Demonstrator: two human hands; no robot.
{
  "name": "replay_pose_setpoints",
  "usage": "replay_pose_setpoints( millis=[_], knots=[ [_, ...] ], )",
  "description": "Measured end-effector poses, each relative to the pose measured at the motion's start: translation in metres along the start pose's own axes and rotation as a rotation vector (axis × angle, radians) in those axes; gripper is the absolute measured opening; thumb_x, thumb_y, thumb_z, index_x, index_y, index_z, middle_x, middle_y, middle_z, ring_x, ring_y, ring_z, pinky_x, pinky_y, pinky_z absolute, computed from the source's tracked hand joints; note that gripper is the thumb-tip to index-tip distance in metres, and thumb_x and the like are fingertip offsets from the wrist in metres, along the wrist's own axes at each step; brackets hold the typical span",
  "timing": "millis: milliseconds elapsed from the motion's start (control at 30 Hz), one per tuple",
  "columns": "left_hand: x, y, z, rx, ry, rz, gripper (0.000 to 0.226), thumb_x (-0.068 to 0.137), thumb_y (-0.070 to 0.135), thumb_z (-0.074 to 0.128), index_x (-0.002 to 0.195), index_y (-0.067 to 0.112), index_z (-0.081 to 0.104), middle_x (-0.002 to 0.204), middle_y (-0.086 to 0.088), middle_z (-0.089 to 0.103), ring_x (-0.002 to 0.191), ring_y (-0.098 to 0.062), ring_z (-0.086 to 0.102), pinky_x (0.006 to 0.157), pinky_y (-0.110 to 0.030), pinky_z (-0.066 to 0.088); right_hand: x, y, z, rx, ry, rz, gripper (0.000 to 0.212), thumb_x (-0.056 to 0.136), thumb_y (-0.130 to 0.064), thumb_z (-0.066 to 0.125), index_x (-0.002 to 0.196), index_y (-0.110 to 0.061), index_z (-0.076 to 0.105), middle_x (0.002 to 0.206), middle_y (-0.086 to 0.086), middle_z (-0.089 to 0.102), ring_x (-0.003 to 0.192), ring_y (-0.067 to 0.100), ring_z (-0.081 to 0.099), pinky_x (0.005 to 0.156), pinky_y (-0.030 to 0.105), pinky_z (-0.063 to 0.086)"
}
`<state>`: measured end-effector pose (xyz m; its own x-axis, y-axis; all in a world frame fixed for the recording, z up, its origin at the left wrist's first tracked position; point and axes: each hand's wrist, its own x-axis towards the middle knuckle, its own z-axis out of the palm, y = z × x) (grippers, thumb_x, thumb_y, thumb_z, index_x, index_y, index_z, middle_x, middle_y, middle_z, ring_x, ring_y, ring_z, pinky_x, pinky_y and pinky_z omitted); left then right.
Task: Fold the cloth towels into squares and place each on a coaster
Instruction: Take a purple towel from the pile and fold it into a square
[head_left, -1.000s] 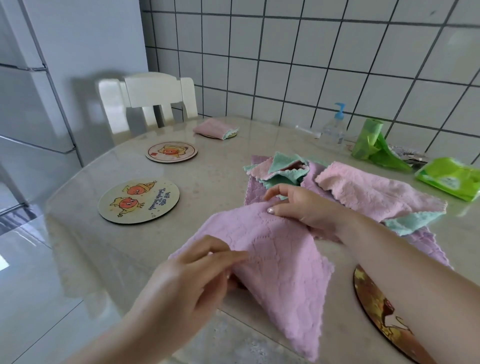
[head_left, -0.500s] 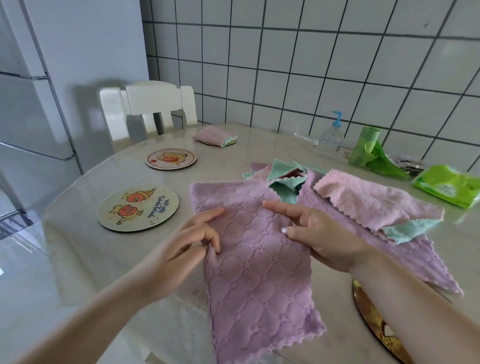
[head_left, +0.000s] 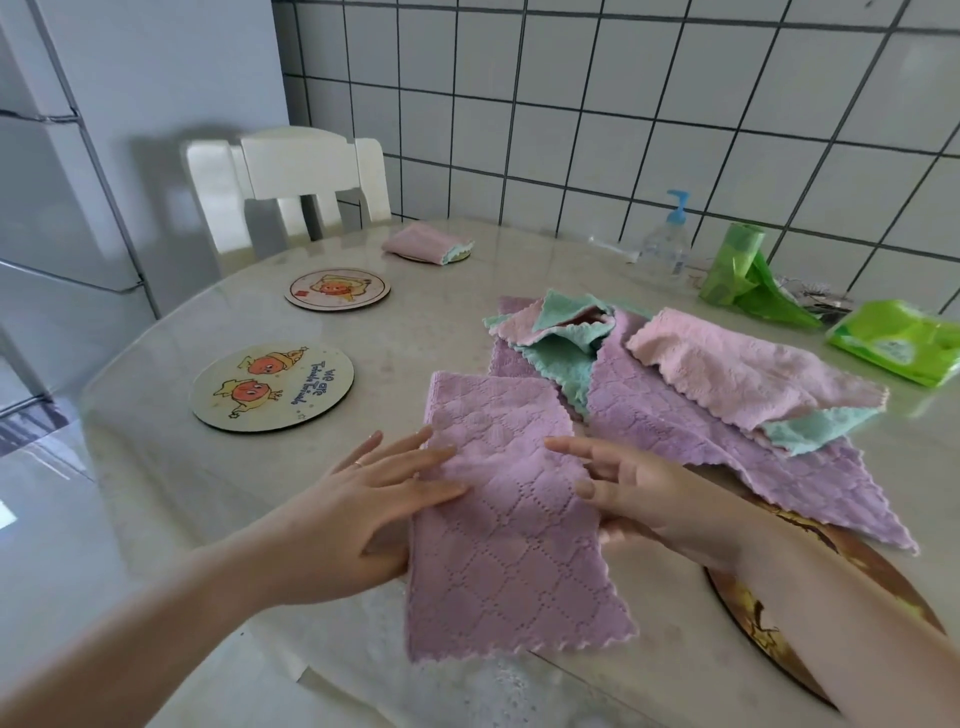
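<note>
Purple towel (head_left: 511, 525), folded into a long strip, lies flat at the near edge of the table (head_left: 410, 332), its long axis running from the far edge of the strip near the towel pile down toward the person, with the scalloped near end overhanging the table rim. The left hand (head_left: 363, 512) lies flat with straight fingers pressing the strip's left edge; the right hand (head_left: 649, 493) rests on the right edge with fingers extended and loosely spread, the thumb seemingly tucked at the cloth's border, though whether it pinches anything is hard to tell. Beyond the strip sits a pile of unfolded towels (head_left: 717, 384) in pink, mint and purple. To the left, the near coaster (head_left: 272, 387) shows two cartoon tomatoes and curved writing that seems to read "we are Tomato Friends". A second coaster (head_left: 337, 289) lies farther back, and a folded pink towel (head_left: 423, 242) rests on a third by the white chair (head_left: 291, 182). A dark coaster (head_left: 769, 629) lies partly under the right forearm. A pump bottle (head_left: 665, 244), green bag roll (head_left: 732, 265) and green wipes pack (head_left: 898, 348) stand near the tiled wall, their labels unreadable.
</note>
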<state>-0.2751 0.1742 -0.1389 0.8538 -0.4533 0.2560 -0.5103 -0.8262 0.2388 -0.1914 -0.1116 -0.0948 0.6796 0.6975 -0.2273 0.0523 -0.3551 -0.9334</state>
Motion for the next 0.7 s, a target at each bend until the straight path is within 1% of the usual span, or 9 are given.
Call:
replay_pose_setpoints(
  millis=[100, 167, 200, 267, 333, 467, 567, 633, 700],
  knots=[
    [0.001, 0.005, 0.004, 0.099, 0.066, 0.169, 0.053, 0.084, 0.034, 0.054, 0.135, 0.035, 0.044, 0.148, 0.014, 0.035, 0.141, -0.008, 0.02, 0.115, -0.035, 0.012, -0.011, -0.007, 0.003, -0.009, -0.089, 0.034, 0.045, 0.082, -0.037, 0.062, 0.126, -0.04, 0.052, 0.101, 0.017, 0.06, 0.066, 0.006, 0.055, 0.07, 0.024, 0.052],
    [0.002, 0.008, 0.007, 0.084, 0.085, 0.218, 0.044, 0.088, 0.03, 0.051, 0.132, 0.028, 0.05, 0.142, 0.013, 0.044, 0.137, -0.006, 0.03, 0.113, -0.037, 0.021, -0.018, -0.011, 0.007, 0.002, -0.108, 0.056, 0.036, 0.082, -0.034, 0.061, 0.117, -0.039, 0.06, 0.11, 0.023, 0.059, 0.058, 0.005, 0.052, 0.061, 0.023, 0.048],
    [0.001, 0.009, 0.008, 0.058, 0.089, 0.229, 0.041, 0.09, 0.028, 0.048, 0.13, 0.027, 0.052, 0.139, 0.013, 0.047, 0.135, -0.004, 0.034, 0.111, -0.038, 0.025, -0.021, -0.013, 0.008, 0.01, -0.102, 0.072, 0.032, 0.083, -0.032, 0.058, 0.115, -0.036, 0.062, 0.1, 0.017, 0.065, 0.054, 0.003, 0.051, 0.056, 0.022, 0.045],
    [-0.001, 0.013, 0.01, 0.012, 0.092, 0.246, 0.038, 0.093, 0.026, 0.043, 0.13, 0.026, 0.053, 0.136, 0.013, 0.051, 0.131, -0.001, 0.038, 0.108, -0.038, 0.03, -0.028, -0.013, 0.01, 0.003, -0.103, 0.1, 0.026, 0.091, -0.023, 0.049, 0.114, -0.027, 0.06, 0.063, -0.014, 0.065, 0.048, 0.001, 0.052, 0.05, 0.019, 0.037],
    [-0.002, 0.015, 0.012, 0.013, 0.097, 0.252, 0.039, 0.093, 0.024, 0.04, 0.131, 0.026, 0.049, 0.136, 0.013, 0.051, 0.131, -0.001, 0.039, 0.107, -0.038, 0.032, -0.033, -0.01, 0.009, -0.035, -0.101, 0.105, 0.029, 0.097, -0.011, 0.041, 0.116, -0.024, 0.059, 0.054, -0.019, 0.061, 0.051, 0.002, 0.057, 0.049, 0.017, 0.034],
    [0.002, 0.019, 0.009, 0.054, 0.074, 0.266, 0.046, 0.09, 0.023, 0.043, 0.136, 0.027, 0.043, 0.139, 0.012, 0.047, 0.133, -0.004, 0.037, 0.108, -0.038, 0.032, -0.037, 0.003, 0.009, -0.249, -0.011, 0.008, 0.052, 0.091, 0.006, 0.04, 0.114, -0.036, 0.062, 0.065, -0.012, 0.064, 0.057, 0.008, 0.058, 0.054, 0.015, 0.038],
    [0.008, 0.021, 0.012, 0.065, 0.04, 0.293, 0.05, 0.087, 0.022, 0.051, 0.137, 0.026, 0.042, 0.141, 0.013, 0.046, 0.134, -0.003, 0.034, 0.109, -0.037, 0.03, -0.029, 0.018, 0.008, -0.681, 0.154, -0.219, 0.056, 0.081, -0.004, 0.054, 0.113, -0.05, 0.057, 0.087, -0.016, 0.061, 0.077, 0.0, 0.056, 0.069, 0.012, 0.038],
    [0.011, 0.02, 0.015, 0.015, 0.057, 0.295, 0.046, 0.086, 0.022, 0.056, 0.132, 0.023, 0.05, 0.137, 0.014, 0.049, 0.132, -0.002, 0.037, 0.108, -0.036, 0.031, -0.026, 0.026, 0.009, -0.935, 0.25, -0.353, 0.051, 0.077, -0.013, 0.058, 0.115, -0.048, 0.058, 0.1, -0.018, 0.049, 0.087, 0.0, 0.05, 0.074, 0.013, 0.038],
    [0.011, 0.02, 0.016, -0.115, 0.087, 0.271, 0.04, 0.087, 0.022, 0.057, 0.127, 0.02, 0.056, 0.132, 0.014, 0.055, 0.129, -0.003, 0.043, 0.108, -0.036, 0.032, -0.026, 0.031, 0.013, -1.042, 0.3, -0.427, 0.046, 0.078, -0.019, 0.05, 0.117, -0.043, 0.057, 0.118, -0.007, 0.048, 0.105, 0.008, 0.048, 0.087, 0.024, 0.044]
  ],
)
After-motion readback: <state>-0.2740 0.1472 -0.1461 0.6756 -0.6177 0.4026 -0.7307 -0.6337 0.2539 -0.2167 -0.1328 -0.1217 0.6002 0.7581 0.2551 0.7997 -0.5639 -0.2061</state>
